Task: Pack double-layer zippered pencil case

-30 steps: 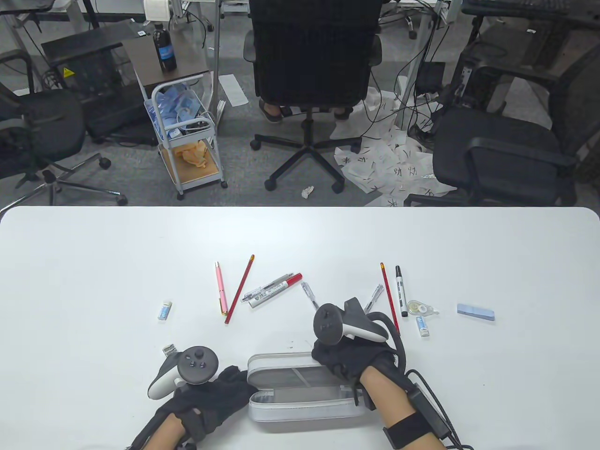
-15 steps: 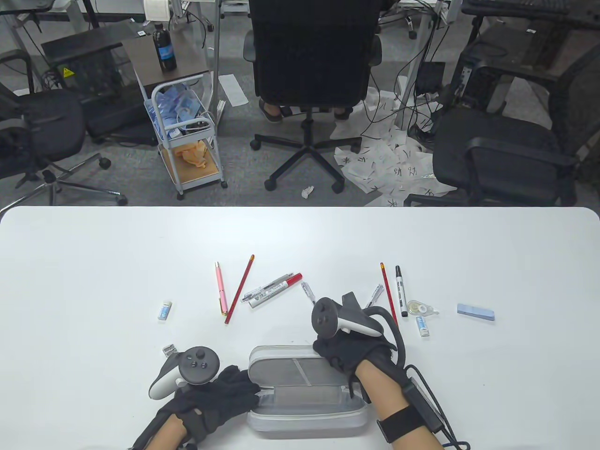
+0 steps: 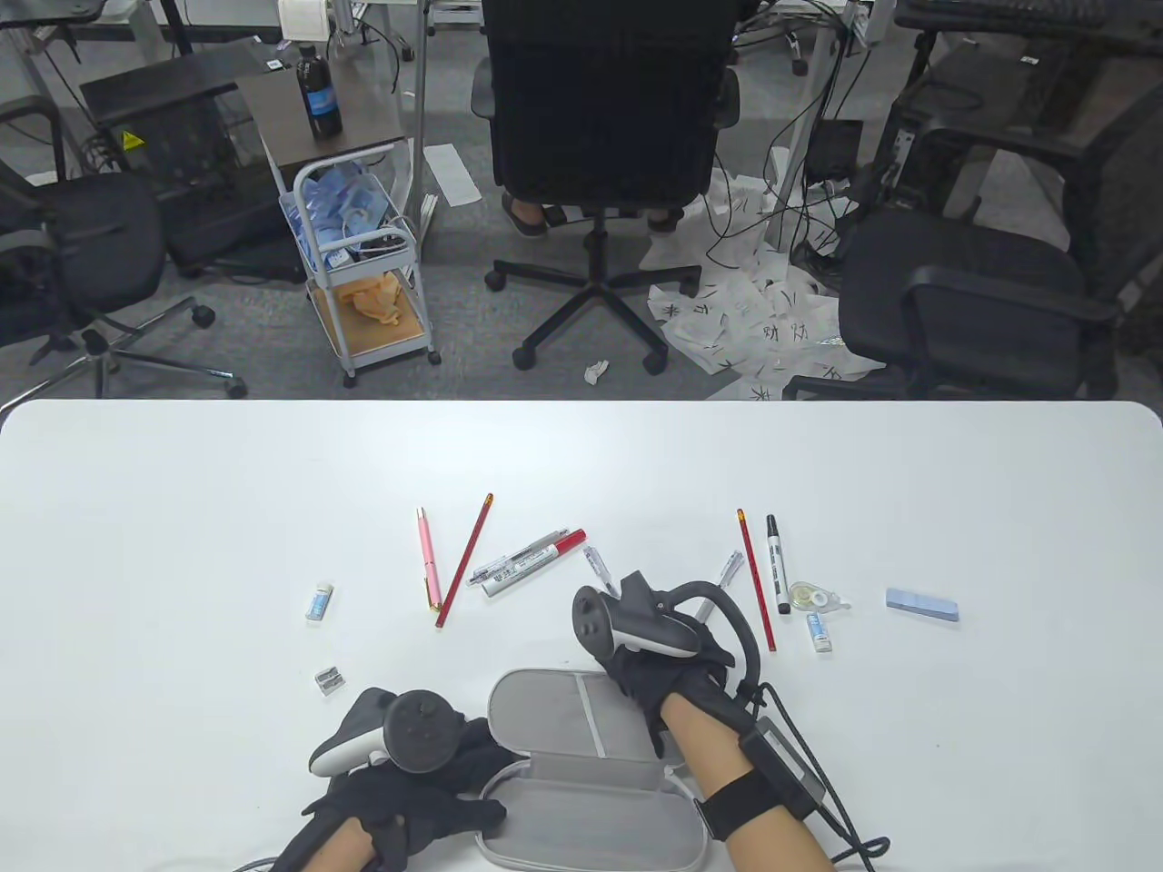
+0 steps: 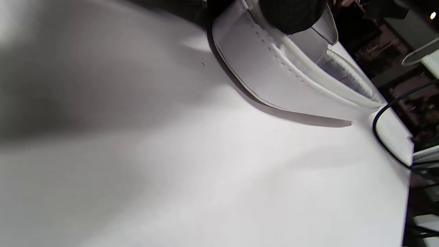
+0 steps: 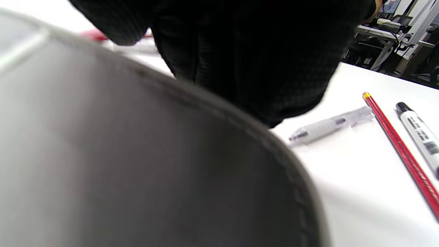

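Near desk (image 3: 182, 509) front edge: case (image 3: 581, 790), grey, lying unzipped, lid laid back flat. Your left hand (image 3: 427, 790) grips case's left end, fingers curled over rim. Your right hand (image 3: 668, 677) holds lid's far right corner, fingers wrapped over edge. Beyond case: pink pen (image 3: 429, 556), red pencil (image 3: 464, 560), markers (image 3: 531, 561), second pencil (image 3: 756, 579), black marker (image 3: 777, 563), tape (image 3: 813, 596), eraser (image 3: 922, 605), sharpener (image 3: 329, 679).

- Table view bright, even, sharp; soft shadows
- Left wrist view blurred, dark shadow at upper left
- Right wrist view's near pencil case (image 5: 137, 164) out of focus
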Demonstrator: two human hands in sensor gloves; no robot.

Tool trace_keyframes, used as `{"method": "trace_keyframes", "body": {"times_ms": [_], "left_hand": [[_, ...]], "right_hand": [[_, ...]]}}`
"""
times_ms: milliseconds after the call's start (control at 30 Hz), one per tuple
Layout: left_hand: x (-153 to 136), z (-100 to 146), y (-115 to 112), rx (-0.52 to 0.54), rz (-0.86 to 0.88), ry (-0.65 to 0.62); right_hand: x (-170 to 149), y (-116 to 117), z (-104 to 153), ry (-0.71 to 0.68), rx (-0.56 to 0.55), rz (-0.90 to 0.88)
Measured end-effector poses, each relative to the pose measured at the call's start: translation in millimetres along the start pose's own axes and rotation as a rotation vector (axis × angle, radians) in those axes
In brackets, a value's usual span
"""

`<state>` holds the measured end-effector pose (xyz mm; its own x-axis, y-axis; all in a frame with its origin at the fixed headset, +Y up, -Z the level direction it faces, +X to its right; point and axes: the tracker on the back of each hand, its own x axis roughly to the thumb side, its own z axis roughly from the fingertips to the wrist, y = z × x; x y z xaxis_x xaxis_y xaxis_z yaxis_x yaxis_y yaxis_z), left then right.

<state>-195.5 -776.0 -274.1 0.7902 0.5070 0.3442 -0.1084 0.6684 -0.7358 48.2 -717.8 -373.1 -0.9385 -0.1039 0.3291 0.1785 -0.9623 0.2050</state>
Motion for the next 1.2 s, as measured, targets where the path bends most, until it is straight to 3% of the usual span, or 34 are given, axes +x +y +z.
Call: {"method": "trace_keyframes", "body": {"times_ms": [100,167,300,467,567,733,1033,1200], "left_hand": [[3.2,13.5,15.1,0.082,-0.032,-0.02],[2.4,25.8,25.3,0.144,0.038,-0.049],[5.5,47.5,47.9,0.407,0.07,-0.069],[22.6,55.6,60.2,0.764,-0.097,0.01],[26.3,49.2,59.8,0.88,-0.25,0.121],[10.5,40.6,54.9,0.85,-0.342,0.298],[-10.7,34.1,48.8,0.749,-0.306,0.399],[-12.2,32.6,50.3,0.752,-0.327,0.427]], "right_hand": [[-19.1,-12.7,17.9,0.012,-0.119,-0.057],[-36.5,-18.4,32.5,0.044,-0.208,-0.105],[-79.3,-22.4,57.0,0.17,-0.397,-0.202],[-122.2,-26.2,62.9,0.324,-0.456,-0.234],[-145.9,-26.0,53.1,0.395,-0.423,-0.257],[-171.9,-19.7,28.7,0.509,-0.381,-0.234],[-187.4,-8.0,-34.3,0.643,-0.195,-0.069],[-192.4,8.9,-61.6,0.715,-0.043,-0.05]]}}
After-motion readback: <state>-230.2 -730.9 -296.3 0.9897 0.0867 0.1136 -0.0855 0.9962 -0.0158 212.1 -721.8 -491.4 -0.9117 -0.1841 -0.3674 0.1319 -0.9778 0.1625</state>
